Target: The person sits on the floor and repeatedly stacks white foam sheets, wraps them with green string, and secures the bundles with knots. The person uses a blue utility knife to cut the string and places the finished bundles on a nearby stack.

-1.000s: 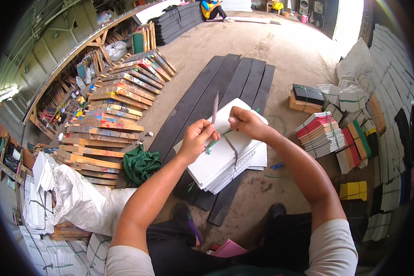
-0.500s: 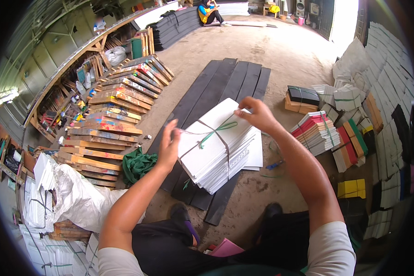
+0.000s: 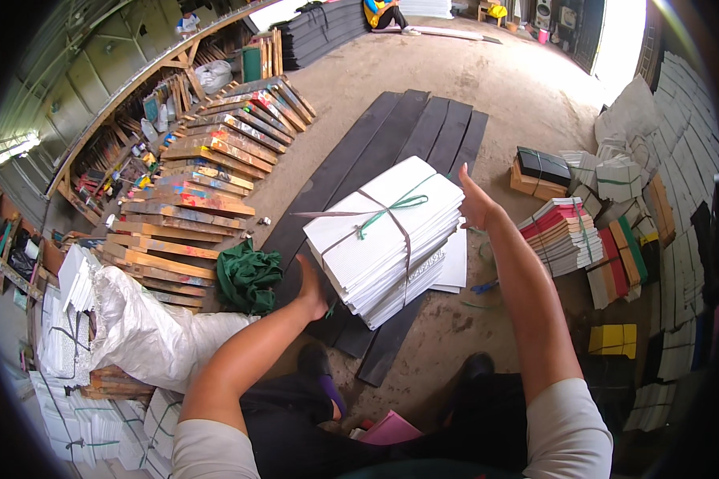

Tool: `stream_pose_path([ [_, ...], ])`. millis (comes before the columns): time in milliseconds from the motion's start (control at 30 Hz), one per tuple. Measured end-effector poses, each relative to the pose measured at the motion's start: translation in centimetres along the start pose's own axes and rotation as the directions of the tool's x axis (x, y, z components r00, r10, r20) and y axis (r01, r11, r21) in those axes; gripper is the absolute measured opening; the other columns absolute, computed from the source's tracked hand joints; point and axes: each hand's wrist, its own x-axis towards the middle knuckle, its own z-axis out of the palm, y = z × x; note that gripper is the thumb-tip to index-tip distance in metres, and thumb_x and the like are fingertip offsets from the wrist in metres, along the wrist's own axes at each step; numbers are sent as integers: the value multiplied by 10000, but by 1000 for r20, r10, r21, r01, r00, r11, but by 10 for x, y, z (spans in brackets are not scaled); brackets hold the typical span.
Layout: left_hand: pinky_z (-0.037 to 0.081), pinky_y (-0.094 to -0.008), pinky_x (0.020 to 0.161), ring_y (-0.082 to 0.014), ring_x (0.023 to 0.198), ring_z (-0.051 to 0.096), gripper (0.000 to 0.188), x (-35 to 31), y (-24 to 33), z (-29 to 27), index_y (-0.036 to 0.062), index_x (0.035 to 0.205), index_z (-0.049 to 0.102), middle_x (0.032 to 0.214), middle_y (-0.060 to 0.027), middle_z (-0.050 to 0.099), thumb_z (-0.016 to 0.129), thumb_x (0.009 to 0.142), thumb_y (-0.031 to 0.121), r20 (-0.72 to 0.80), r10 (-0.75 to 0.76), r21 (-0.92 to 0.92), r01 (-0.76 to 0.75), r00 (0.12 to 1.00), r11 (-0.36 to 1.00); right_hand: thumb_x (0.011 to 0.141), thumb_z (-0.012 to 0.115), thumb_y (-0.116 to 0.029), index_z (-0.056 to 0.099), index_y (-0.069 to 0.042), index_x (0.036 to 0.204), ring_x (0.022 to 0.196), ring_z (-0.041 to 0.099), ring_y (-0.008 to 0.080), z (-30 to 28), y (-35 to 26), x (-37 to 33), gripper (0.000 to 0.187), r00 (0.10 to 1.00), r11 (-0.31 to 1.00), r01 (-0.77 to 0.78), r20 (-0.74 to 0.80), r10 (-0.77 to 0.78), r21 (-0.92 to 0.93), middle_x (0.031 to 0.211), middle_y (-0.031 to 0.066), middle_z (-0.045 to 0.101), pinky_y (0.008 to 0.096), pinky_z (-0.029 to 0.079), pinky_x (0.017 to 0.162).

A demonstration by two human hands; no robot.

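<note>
A thick stack of white sheets (image 3: 347,231) stands in front of me on long black boards (image 3: 359,148) laid on the floor. Brownish and green string (image 3: 407,201) crosses its top, knotted there, with one brownish end sticking out to the left. My left hand (image 3: 310,291) is at the stack's lower left side, fingers stretched out. Against or just beside the right side is my right hand (image 3: 477,201), flat with its fingers pointing up and away. Whether either palm presses on the sheets I cannot tell. More white sheets (image 3: 454,263) show beneath the stack's right side.
Paint-stained wooden frames (image 3: 208,164) lie in a long row at the left. Next to them are green cloth (image 3: 249,275) and a white sack (image 3: 148,319). Tied bundles (image 3: 563,231) and a small blue object (image 3: 485,286) lie at the right. A person (image 3: 387,14) sits far back.
Both hands have left the string on top and moved to the stack's sides, the left one lower, the right one outward. The string's end now sticks out loose to the left.
</note>
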Motion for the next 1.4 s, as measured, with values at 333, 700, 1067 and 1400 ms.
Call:
stream_pose_path([
  [333, 495, -466, 1126, -275, 1416, 517, 727, 33, -55, -16, 88, 1597, 357, 1558, -116, 488, 364, 1090, 608, 188, 285, -446, -177, 940, 877, 923, 625, -738, 664, -9, 1336, 1102, 703, 225, 61, 15, -2, 839, 977, 935, 186, 43, -209, 302, 1227, 130, 735, 382, 556, 971],
  [700, 415, -469, 1163, -255, 1448, 451, 711, 25, -31, 11, 122, 1619, 310, 1601, -83, 420, 393, 1083, 582, 321, 46, -303, 56, 946, 951, 949, 550, -631, 560, -104, 1474, 1194, 644, 347, 6, 108, 45, 743, 985, 995, 82, 155, -74, -51, 1387, 152, 644, 621, 549, 875],
  [1067, 263, -491, 1276, -263, 1553, 315, 793, 81, 52, -38, 184, 1686, 208, 1722, -61, 276, 331, 1073, 672, 424, 536, -656, -161, 730, 737, 1112, 390, -462, 171, -61, 1681, 1579, 228, 245, 97, 62, 31, 730, 776, 705, 528, 67, -627, 474, 1740, 118, 158, 418, 248, 1280],
  [1400, 164, -454, 1294, -278, 1575, 250, 774, 172, -99, -151, 107, 1665, 268, 1717, -136, 269, 413, 1084, 597, -197, 498, 22, -504, 844, 863, 1106, 241, -608, 55, -28, 1681, 1629, 5, 269, 120, 257, 91, 837, 912, 907, 410, -29, -409, 101, 1767, 150, 23, 430, -7, 1303],
])
